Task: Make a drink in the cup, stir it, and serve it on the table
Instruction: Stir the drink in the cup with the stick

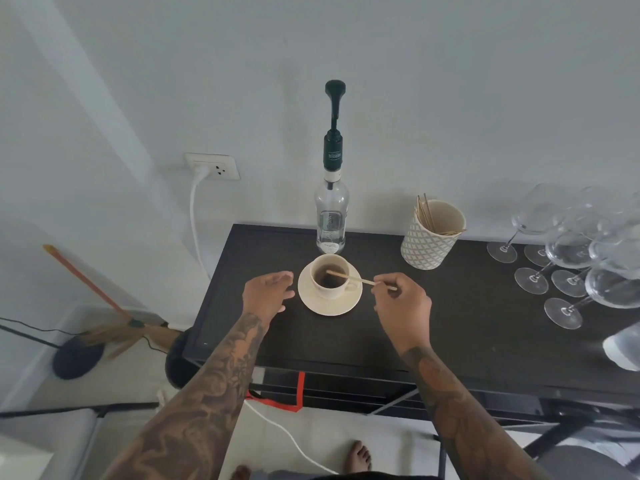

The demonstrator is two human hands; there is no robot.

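Note:
A cream cup [341, 288] holding dark liquid stands on a cream saucer [313, 299] on the black table [467, 327]. A thin wooden stir stick [349, 277] slants over the cup's rim, its far tip above the liquid. My right hand [403, 308] pinches the stick's near end just right of the saucer. My left hand [266, 294] hovers beside the saucer's left edge, fingers spread, holding nothing. Behind the cup stands a clear glass syrup bottle [330, 220] with a tall dark pump.
A patterned paper cup [429, 237] with more wooden sticks sits at the back right. Several upturned wine glasses [568, 265] crowd the table's right side. A wall socket [213, 166] with a white cable and a broom [104, 306] are at the left. My bare feet show below.

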